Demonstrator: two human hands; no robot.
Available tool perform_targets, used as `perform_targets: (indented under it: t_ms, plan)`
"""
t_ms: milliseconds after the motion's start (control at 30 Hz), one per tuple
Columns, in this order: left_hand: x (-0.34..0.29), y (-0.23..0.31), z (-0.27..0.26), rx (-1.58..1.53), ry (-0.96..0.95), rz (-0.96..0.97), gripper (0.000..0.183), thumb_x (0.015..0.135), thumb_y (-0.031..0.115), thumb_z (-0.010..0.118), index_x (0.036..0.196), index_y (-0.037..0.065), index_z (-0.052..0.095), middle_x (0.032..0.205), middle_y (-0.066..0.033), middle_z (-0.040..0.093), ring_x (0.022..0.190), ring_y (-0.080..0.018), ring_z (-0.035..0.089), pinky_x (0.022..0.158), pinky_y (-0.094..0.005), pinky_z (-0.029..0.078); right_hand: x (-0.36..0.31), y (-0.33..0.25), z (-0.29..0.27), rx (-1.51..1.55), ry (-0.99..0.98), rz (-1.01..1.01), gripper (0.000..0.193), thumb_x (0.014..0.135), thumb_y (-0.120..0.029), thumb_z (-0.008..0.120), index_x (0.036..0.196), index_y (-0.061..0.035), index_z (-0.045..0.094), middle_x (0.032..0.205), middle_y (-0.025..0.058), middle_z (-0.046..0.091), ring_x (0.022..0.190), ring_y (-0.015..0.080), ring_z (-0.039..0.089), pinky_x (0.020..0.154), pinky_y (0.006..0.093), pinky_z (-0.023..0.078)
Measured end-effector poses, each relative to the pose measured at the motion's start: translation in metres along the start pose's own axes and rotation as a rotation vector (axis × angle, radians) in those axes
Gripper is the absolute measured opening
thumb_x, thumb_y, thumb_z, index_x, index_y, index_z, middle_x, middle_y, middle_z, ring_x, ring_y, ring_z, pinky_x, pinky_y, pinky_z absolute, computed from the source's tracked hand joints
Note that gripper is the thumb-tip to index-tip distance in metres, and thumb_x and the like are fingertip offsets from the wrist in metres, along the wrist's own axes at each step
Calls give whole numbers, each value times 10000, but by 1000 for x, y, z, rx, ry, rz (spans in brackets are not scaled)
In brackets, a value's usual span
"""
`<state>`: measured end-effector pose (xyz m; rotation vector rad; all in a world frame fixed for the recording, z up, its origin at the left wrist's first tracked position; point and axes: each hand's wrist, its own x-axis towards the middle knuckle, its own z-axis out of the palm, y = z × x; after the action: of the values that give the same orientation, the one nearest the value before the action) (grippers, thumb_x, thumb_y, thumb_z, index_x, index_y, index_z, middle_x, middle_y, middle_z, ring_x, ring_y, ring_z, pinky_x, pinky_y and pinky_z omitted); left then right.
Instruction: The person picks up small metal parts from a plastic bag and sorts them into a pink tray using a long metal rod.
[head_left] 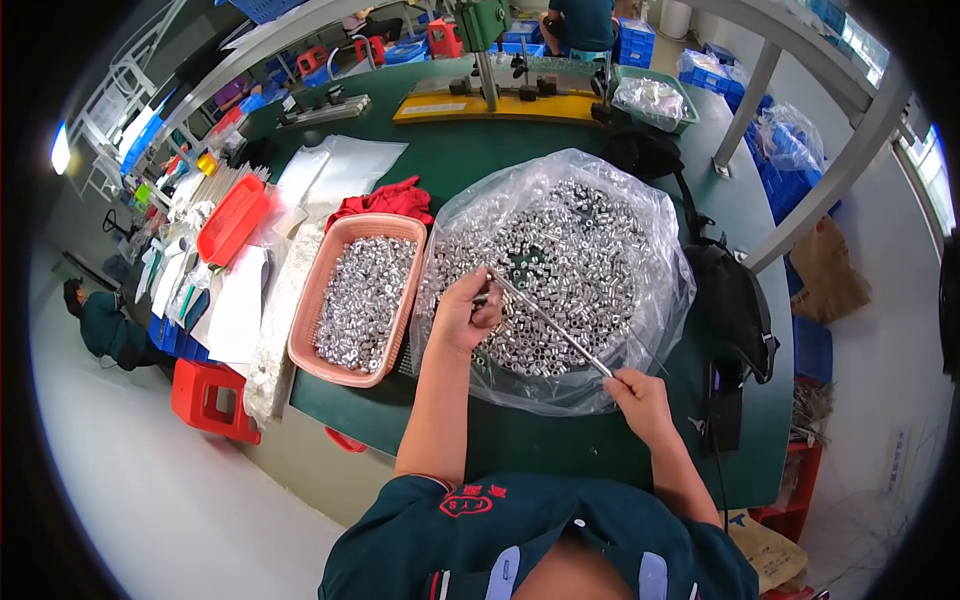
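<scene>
A dark green tabletop (560, 440) in a workshop carries a clear plastic bag (640, 215) spread open under a heap of small silver sleeves (570, 250), with a pink basket (312, 300) of the same parts just beside it on the left. The right hand (640, 395) is closed around the near end of a thin metal rod (550, 325) slanting over the heap, while the left hand (468, 312) pinches its far end among the sleeves. Blue crates (635, 42) and a white floor (150, 500) surround the tabletop.
</scene>
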<state>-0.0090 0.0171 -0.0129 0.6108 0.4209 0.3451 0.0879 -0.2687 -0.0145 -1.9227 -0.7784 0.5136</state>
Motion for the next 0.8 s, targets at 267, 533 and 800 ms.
perform_targets:
  t_ms: [267,533,800]
  plan:
    - [2,-2,-2,-80,-113,26,280,927,297,477,966,35,568,596,-6,463,394,-60,240,394,-210,203,2,3,0,-44,-6,-13,165,812,-170,636,821,-8,602,541,84,458,483,117,398,472,276,356]
    - [-2,1,2,67,-99,11,263,919,261,491,956,16,577,573,4,469,377,-52,253,381,-208,192,0,-5,-2,-158,25,-2,150,807,-175,638,824,-28,614,549,121,476,460,190,433,474,298,376]
    - [-3,-8,19,136,-14,-25,352,922,352,472,971,24,590,537,1,442,370,-49,244,365,-212,174,-1,6,7,-97,44,-25,151,812,-178,635,827,-29,615,553,118,478,467,175,435,478,291,376]
